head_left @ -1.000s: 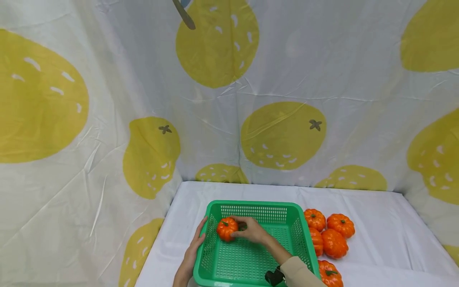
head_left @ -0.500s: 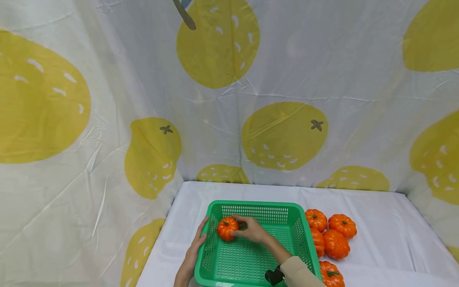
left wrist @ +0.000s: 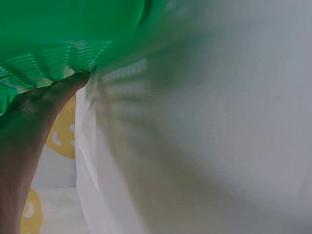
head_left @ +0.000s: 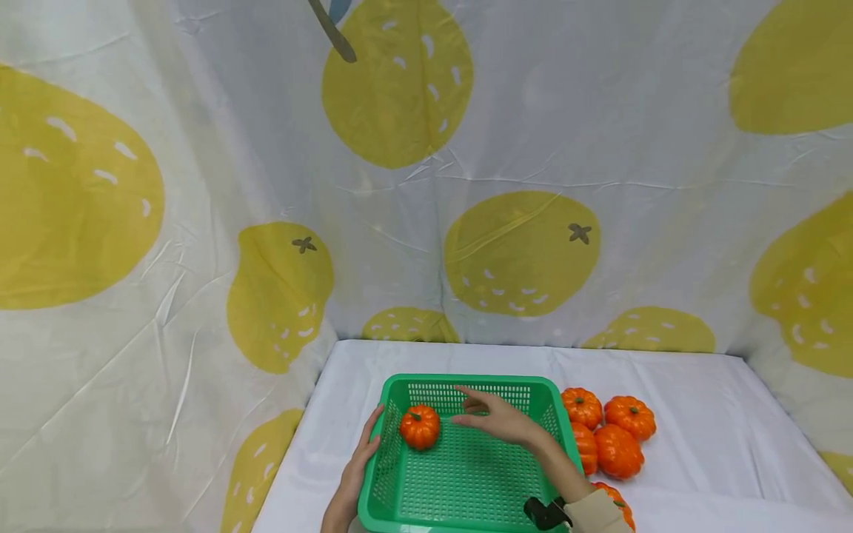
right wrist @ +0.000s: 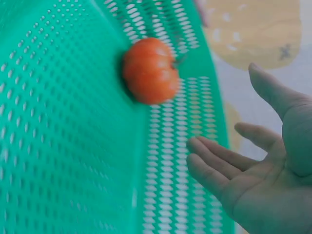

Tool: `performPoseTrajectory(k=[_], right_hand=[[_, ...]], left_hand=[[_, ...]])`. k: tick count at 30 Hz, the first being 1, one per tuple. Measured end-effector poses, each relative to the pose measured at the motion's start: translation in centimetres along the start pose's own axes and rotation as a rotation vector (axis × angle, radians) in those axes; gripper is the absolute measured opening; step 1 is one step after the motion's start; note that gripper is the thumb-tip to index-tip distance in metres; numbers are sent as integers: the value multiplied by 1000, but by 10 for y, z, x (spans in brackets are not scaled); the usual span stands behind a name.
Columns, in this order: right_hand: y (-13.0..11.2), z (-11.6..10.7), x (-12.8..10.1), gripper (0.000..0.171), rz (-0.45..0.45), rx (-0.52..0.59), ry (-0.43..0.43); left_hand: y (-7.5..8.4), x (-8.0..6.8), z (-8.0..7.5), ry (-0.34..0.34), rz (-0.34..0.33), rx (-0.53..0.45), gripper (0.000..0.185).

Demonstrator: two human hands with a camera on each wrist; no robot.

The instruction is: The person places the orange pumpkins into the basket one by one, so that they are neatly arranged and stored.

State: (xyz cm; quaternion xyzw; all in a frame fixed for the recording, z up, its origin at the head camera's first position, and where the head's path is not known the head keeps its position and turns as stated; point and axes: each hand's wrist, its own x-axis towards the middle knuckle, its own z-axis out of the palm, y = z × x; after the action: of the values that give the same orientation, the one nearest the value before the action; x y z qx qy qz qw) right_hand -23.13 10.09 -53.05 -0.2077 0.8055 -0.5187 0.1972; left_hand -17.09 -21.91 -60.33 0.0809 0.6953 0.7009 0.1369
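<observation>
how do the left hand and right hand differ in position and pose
Position: the left hand rests against the outer left side of the green basket, while the right hand hovers over the basket, apart from the orange pumpkin inside.
Pose: the left hand's fingers extend along the basket's side; the right hand's are loosely spread.
Shared: both are bare, and neither holds a pumpkin.

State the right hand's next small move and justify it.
Probably carry the right hand rightward toward the glossy orange ribbed round pumpkins beside the green rectangular plastic basket: the hand's grip is empty, and a lone similar pumpkin sits inside, untouched.
</observation>
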Motion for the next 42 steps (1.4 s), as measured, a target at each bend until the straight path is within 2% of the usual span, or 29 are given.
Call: performPoseTrajectory(k=[4,11,18,22,29,33,36,37,42], right_hand=[[-3,-19,-26,73,-17,9,41],[5,-52,-72,66,-34,-3,155],[25,-79,-113,63,-48,-133,298],[34,-95,-137,64,-23,-213,374],[60,-121,-172,69,86,-312,469],[82,-131,-187,73,163,-341,518],[100,-136,-196,75,198,-346,552],[106,-138,-199,75,207,-345,564],[127,-147,-202,81,297,-307,560]], left_hand=[[-1,0,0,-4,-4,8,55],[-1,0,0,3,-6,2,54],[-1,1,-1,-9,-14,0,55],[-1,2,-1,-24,-6,-22,56],[-2,2,-1,-24,-12,-11,55],[-1,4,-1,-27,14,-7,57],[-2,5,-1,-31,20,-17,57],[-2,5,-1,-28,2,-24,57],[-2,2,-1,-31,-19,-29,56]])
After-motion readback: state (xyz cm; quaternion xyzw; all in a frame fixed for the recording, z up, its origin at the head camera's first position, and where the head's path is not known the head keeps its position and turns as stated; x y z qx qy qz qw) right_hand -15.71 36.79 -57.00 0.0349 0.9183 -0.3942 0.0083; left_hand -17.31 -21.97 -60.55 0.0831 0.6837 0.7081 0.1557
